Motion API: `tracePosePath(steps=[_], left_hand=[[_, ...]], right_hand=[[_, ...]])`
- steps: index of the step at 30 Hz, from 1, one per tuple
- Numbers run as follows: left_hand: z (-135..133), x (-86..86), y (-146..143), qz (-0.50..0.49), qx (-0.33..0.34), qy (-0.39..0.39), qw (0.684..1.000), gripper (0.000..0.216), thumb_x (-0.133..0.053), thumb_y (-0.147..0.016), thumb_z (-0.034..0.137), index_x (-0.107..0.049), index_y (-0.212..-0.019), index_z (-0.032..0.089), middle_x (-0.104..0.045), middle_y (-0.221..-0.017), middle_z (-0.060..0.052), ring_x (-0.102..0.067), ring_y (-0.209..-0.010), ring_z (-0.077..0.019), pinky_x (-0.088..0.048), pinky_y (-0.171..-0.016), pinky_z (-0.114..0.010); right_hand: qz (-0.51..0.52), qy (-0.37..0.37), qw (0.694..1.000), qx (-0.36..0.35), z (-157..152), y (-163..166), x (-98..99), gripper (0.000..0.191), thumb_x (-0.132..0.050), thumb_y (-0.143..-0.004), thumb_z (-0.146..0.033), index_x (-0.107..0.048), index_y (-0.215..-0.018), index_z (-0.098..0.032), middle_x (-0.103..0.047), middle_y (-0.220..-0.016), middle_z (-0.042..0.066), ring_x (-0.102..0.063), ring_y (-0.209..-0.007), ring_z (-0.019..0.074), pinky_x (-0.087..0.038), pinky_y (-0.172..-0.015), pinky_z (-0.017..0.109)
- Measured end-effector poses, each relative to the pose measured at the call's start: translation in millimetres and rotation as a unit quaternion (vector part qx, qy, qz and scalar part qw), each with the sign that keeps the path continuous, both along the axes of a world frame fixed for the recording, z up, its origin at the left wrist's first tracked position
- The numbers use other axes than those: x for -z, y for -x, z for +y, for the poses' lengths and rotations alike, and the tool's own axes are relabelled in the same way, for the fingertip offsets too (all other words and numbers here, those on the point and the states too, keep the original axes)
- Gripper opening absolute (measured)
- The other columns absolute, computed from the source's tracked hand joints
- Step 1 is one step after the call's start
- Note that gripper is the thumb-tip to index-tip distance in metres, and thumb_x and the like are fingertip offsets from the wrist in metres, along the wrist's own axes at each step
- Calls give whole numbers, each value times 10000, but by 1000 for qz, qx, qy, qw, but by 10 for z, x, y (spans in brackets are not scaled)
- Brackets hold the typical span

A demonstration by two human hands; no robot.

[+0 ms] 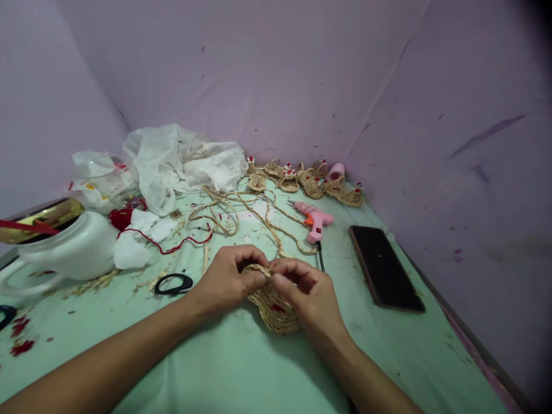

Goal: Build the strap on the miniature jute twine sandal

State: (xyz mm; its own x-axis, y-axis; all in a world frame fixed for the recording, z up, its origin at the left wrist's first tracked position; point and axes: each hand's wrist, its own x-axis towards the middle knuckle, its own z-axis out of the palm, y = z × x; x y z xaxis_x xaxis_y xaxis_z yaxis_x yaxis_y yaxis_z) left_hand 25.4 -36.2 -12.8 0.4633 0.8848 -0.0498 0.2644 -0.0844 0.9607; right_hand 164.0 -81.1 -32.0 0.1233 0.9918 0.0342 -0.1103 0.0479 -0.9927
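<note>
Between my two hands is a small slipper-shaped piece of coiled straw rope (278, 313), tilted, with a bit of red showing in its coils. My left hand (230, 279) pinches its upper end from the left, thumb on top. From the right, my right hand (308, 290) grips the same end, thumb and fingertips close to the left thumb. A long length of braided straw rope (269, 227) lies loosely looped just beyond my hands. The fingertips hide the exact spot being pinched. Beside my left wrist lies a black scissor handle (173, 283).
A pink glue gun (317, 220) lies behind my right hand, its black cord running toward me. Right of it is a phone (383, 267). Several small woven slippers (310, 181) line the wall. At left are a white teapot-shaped pot (71, 247), red yarn (172, 250) and plastic bags (172, 161).
</note>
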Motion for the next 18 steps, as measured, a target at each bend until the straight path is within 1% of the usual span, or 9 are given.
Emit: tracePosePath(steps=[2, 4, 8, 10, 13, 15, 18], left_hand=[[14, -6, 1, -7, 0, 8, 1000, 114, -573, -592, 143, -536, -700, 143, -505, -588, 43, -434, -531, -74, -341, -495, -184], [31, -11, 4, -11, 4, 13, 1000, 153, -592, -577, 130, -509, -705, 145, -497, -592, 46, -438, -543, -74, -342, -496, -181], [55, -15, 16, -8, 18, 34, 999, 175, -603, -583, 128, -489, -714, 144, -502, -594, 49, -426, -529, -66, -333, -482, -178], [52, -15, 18, 1, 16, 31, 999, 172, -605, -582, 121, -486, -705, 141, -499, -592, 50, -420, -529, -64, -331, -481, -177], [35, -20, 17, 17, 21, 17, 999, 141, -602, -599, 125, -493, -688, 139, -484, -581, 52, -405, -527, -61, -318, -477, -176], [30, -29, 21, 10, 45, 29, 999, 135, -609, -615, 151, -504, -700, 138, -480, -580, 50, -403, -524, -62, -313, -473, -176], [50, -43, 45, -23, 93, 58, 994, 141, -606, -659, 217, -525, -736, 130, -500, -608, 33, -428, -545, -72, -331, -494, -185]], right_hand=[[35, 44, 998, 2, 26, -32, -1, 86, -647, -640, -239, -637, -701, -179, -615, -650, 2, -555, -608, 129, -440, -585, 249], [39, 74, 996, -15, 51, -57, -10, 100, -657, -622, -239, -659, -700, -176, -624, -618, -4, -551, -573, 123, -433, -561, 246], [-2, 61, 996, -60, 68, -82, -41, 86, -662, -600, -224, -695, -661, -174, -655, -652, 12, -570, -608, 133, -436, -586, 255], [-17, 55, 997, -58, 64, -85, -44, 99, -676, -579, -218, -699, -666, -176, -659, -664, 14, -573, -618, 138, -438, -599, 262], [-36, 59, 997, -38, 58, -89, -24, 71, -668, -589, -225, -680, -627, -166, -624, -605, 1, -529, -566, 120, -409, -558, 249], [-14, 71, 997, -34, 56, -96, -9, 82, -662, -596, -239, -655, -610, -159, -585, -558, -14, -483, -522, 103, -373, -517, 234], [77, 103, 990, -57, 52, -109, -5, 127, -677, -583, -264, -617, -601, -154, -532, -503, -34, -428, -468, 82, -323, -470, 216]])
